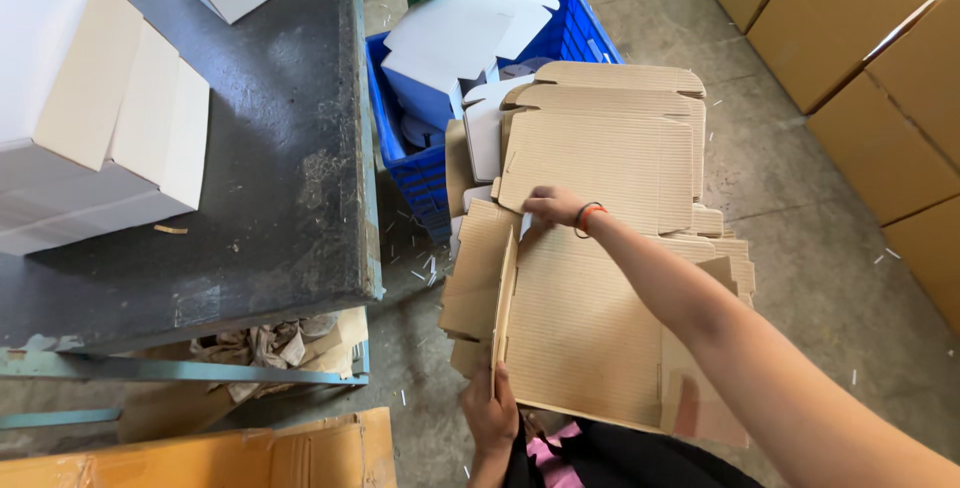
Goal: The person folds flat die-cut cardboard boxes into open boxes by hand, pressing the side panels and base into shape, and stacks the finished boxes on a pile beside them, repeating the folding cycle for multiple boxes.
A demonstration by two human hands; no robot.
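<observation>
A stack of flat brown corrugated cardboard box blanks (600, 178) lies on the floor in front of me. The top blank (580, 328) is partly lifted, its left flap standing on edge. My left hand (490, 410) grips the near left corner of this blank. My right hand (552, 206), with a red and a black band on the wrist, reaches across and pinches the blank's far edge.
A dark worn table (290, 178) at left carries white folded boxes (95, 113). A blue plastic crate (420, 163) with white box blanks stands behind the stack. Brown cartons (870, 58) are stacked at right. Crumpled paper lies under the table. An orange-brown carton (230, 453) sits at bottom left.
</observation>
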